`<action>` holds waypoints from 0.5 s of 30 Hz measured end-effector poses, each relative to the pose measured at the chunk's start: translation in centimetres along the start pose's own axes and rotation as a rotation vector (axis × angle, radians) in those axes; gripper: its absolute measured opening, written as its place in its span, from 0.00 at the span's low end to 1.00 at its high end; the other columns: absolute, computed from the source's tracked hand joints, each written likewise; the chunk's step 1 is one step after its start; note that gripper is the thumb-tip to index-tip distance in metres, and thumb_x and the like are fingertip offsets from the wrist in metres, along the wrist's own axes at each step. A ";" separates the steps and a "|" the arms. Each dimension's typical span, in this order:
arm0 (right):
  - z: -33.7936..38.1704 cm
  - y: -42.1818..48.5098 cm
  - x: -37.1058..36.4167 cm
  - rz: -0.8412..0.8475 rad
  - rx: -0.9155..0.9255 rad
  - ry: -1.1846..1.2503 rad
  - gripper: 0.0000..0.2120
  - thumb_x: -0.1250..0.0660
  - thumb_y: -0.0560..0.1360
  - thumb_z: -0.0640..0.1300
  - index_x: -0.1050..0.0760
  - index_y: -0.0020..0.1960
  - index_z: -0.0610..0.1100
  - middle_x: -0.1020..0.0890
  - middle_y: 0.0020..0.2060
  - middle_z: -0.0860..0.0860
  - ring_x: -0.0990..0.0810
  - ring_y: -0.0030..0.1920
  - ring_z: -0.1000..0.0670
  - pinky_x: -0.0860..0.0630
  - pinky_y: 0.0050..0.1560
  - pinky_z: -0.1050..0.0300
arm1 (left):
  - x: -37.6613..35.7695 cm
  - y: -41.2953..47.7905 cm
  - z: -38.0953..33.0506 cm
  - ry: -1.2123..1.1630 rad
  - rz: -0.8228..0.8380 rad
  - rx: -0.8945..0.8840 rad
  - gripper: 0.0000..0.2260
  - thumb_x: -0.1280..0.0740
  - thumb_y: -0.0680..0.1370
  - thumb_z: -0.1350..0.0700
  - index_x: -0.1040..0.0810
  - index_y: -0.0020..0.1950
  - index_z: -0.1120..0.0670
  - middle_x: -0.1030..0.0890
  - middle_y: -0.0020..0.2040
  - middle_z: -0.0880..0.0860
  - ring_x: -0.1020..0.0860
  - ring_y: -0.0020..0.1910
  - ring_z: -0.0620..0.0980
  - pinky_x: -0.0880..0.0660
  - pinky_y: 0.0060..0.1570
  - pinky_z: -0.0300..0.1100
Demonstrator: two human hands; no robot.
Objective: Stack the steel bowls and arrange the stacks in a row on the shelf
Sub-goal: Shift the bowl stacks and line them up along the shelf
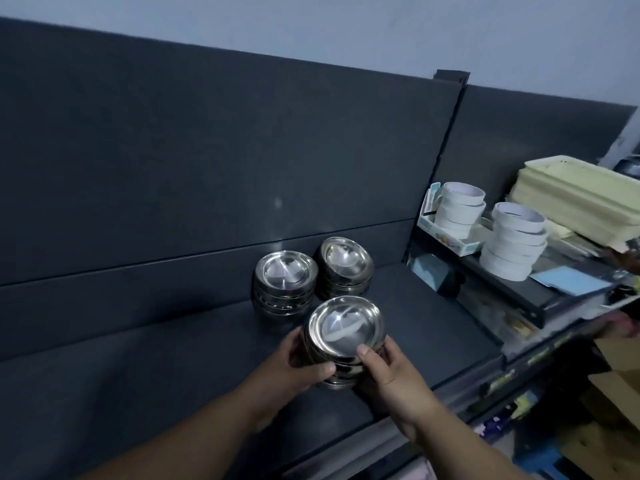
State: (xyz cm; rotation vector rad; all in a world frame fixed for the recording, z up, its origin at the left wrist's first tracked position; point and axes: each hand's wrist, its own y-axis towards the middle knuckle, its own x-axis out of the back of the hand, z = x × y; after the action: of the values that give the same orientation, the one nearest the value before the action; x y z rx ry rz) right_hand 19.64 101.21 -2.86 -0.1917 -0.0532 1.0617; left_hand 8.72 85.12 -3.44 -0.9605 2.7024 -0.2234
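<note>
Right now I see both hands up close, wrapped around one stack of round shiny steel bowls (pixel 346 327). The left hand (pixel 301 367) grips the left side of the stack with its fingers curled round it. The right hand (pixel 388 372) grips the right side, with the thumb up on the rim of the top bowl. The stack leans a little. It is low over the near part of the dark grey shelf (pixel 173 358), and I cannot tell if its bottom touches the shelf or not.

A bit farther back, two more stacks stand side by side against the back wall. The left steel bowl stack (pixel 285 282) looks neat. The right steel bowl stack (pixel 346 266) has a top bowl that sits tilted.

So I think the job is more than half done. Two stacks are in the row, and the one in my hands needs a spot next to them. The tilted bowl may need a push to sit flat.

Far off to the right are white tape rolls (pixel 512 244) and pale yellow trays (pixel 575 199).
</note>
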 end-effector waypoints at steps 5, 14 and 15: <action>1.0 3.6 2.9 0.066 0.019 -0.001 0.22 0.27 0.71 0.51 0.26 0.64 0.53 0.16 0.54 0.54 0.17 0.55 0.54 0.23 0.59 0.55 | -2.2 3.0 0.7 0.026 -0.176 -0.052 0.48 0.18 0.55 0.59 0.35 0.71 0.44 0.21 0.62 0.45 0.22 0.61 0.43 0.24 0.60 0.41; 0.9 6.2 5.3 0.112 0.074 -0.061 0.26 0.24 0.67 0.56 0.27 0.63 0.57 0.17 0.56 0.58 0.20 0.58 0.56 0.24 0.63 0.52 | -5.2 5.9 1.8 0.052 -0.487 -0.068 0.35 0.23 0.67 0.67 0.33 0.69 0.50 0.20 0.60 0.51 0.21 0.58 0.47 0.22 0.55 0.38; 0.7 6.1 5.4 0.117 0.070 -0.058 0.27 0.24 0.65 0.57 0.27 0.62 0.58 0.18 0.55 0.59 0.20 0.57 0.59 0.24 0.61 0.56 | -5.4 5.9 2.0 0.046 -0.516 -0.062 0.34 0.23 0.67 0.67 0.32 0.69 0.52 0.20 0.59 0.52 0.21 0.58 0.47 0.22 0.56 0.40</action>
State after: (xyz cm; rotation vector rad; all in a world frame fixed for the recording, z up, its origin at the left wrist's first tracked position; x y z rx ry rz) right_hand 16.95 108.91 -3.53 -0.1012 -0.0574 1.1836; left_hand 9.81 92.97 -5.63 -1.6768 2.4598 -0.2615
